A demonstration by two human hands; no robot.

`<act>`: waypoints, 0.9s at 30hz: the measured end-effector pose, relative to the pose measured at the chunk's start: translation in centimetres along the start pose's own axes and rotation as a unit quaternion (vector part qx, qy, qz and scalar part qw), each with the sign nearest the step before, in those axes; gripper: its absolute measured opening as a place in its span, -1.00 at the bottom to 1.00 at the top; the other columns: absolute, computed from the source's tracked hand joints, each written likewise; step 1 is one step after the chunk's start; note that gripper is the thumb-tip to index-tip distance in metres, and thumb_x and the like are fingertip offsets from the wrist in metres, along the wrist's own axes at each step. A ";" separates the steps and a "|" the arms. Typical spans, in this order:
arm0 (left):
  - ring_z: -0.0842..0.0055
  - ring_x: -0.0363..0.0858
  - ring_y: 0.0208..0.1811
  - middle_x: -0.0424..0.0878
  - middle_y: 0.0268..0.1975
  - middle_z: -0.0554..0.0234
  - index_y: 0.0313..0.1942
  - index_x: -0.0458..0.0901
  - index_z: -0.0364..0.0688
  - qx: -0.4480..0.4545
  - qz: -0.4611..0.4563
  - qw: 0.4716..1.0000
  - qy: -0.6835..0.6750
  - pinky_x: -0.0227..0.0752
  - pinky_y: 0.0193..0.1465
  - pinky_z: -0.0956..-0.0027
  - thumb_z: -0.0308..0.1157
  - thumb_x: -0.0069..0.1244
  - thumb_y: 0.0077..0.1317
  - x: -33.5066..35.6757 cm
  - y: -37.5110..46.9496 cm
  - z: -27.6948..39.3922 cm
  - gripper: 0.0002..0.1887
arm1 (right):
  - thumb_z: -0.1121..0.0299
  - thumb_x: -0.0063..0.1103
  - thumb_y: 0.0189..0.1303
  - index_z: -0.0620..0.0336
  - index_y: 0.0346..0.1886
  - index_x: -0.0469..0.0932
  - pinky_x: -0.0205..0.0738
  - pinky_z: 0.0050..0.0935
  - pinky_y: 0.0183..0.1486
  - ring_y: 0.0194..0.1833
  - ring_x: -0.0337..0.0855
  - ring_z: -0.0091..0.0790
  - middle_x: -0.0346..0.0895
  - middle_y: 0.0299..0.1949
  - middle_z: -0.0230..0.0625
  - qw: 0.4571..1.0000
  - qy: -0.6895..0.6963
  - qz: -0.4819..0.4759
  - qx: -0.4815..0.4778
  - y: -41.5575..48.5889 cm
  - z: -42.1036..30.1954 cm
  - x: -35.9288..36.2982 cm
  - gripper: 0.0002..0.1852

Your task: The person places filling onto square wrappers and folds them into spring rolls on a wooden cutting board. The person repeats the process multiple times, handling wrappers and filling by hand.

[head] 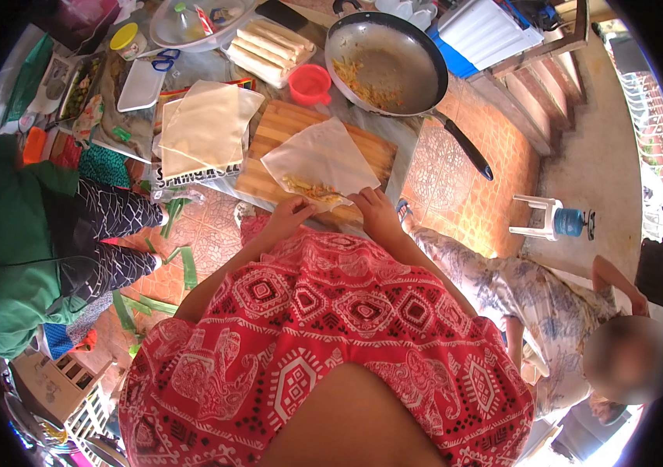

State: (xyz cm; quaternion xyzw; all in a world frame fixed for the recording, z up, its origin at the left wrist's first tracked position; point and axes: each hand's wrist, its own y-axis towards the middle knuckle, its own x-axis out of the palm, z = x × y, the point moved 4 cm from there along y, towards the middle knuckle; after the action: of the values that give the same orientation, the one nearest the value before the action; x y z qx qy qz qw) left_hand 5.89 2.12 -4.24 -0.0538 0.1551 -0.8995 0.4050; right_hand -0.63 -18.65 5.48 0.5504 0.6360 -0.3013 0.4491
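A spring roll wrapper (323, 149) lies as a diamond on a striped wooden cutting board (273, 125). Across its near part runs a strip of shredded, cooked-looking filling (311, 188). My left hand (293, 213) pinches the wrapper's near edge at the left end of the filling. At the right end, my right hand (375, 209) has its fingers on the same edge. The near corner is partly hidden by my fingers. To the left of the board, a stack of square wrappers (206, 128) rests on its printed plastic packaging (191, 178).
A frying pan (407, 64) holding leftover filling stands at the back right, its handle overhanging the floor. Behind the board are a red cup (310, 84) and a tray of rolled spring rolls (270, 49). Scissors (166, 59) lie near a white tray (142, 84). People stand on both sides.
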 end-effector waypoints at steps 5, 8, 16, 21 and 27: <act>0.71 0.54 -0.25 0.67 -0.29 0.33 -0.15 0.62 -0.32 0.005 0.005 0.993 -0.116 0.43 -0.16 0.55 -0.29 0.00 0.44 0.4 0.5 -0.5 -0.76 | 0.67 0.09 -0.09 0.13 -0.04 0.56 0.44 -0.18 -0.03 -0.10 0.50 -0.06 0.45 -0.20 -0.20 0.999 -0.011 0.026 0.027 -0.8 0.9 -1.0 -0.55; 0.69 0.56 -0.23 0.68 -0.25 0.32 -0.12 0.60 -0.33 -0.032 -0.024 0.988 -0.152 0.45 -0.12 0.56 -0.31 -0.03 0.45 0.5 0.8 -1.2 -0.77 | 0.68 0.06 -0.07 0.11 -0.05 0.57 0.44 -0.18 -0.02 -0.09 0.50 -0.06 0.46 -0.18 -0.20 0.998 -0.006 0.039 0.051 -0.6 0.8 -1.3 -0.56; 0.69 0.54 -0.30 0.65 -0.31 0.33 -0.16 0.60 -0.32 -0.024 -0.034 0.999 -0.014 0.43 -0.19 0.54 -0.28 0.04 0.41 0.0 0.6 -1.1 -0.76 | 0.69 -0.01 0.00 0.08 -0.04 0.57 0.46 -0.15 -0.01 -0.07 0.53 -0.01 0.49 -0.18 -0.19 0.989 0.071 0.037 0.128 -0.8 1.1 0.4 -0.57; 0.69 0.52 -0.35 0.61 -0.38 0.35 -0.22 0.59 -0.30 0.003 -0.006 1.000 0.028 0.40 -0.30 0.50 -0.27 0.10 0.36 -0.1 0.5 -0.8 -0.76 | 0.67 0.02 -0.01 0.08 -0.07 0.59 0.48 -0.13 -0.04 -0.08 0.53 0.00 0.49 -0.17 -0.16 0.991 0.072 0.029 0.112 1.8 1.5 2.4 -0.60; 0.69 0.46 -0.40 0.55 -0.44 0.39 -0.25 0.57 -0.29 0.052 0.046 0.996 0.061 0.37 -0.35 0.50 -0.29 0.12 0.34 -0.2 1.1 -2.0 -0.77 | 0.64 0.06 -0.01 0.08 -0.09 0.59 0.49 -0.13 -0.01 -0.08 0.54 0.00 0.48 -0.19 -0.17 0.994 0.091 0.004 0.060 4.4 -0.2 3.3 -0.62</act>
State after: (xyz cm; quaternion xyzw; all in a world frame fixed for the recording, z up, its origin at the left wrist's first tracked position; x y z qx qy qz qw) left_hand 6.35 2.02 -6.51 0.0297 0.1354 -0.8884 0.4377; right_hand 3.61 -16.08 3.08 0.6042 0.6530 -0.2856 0.3564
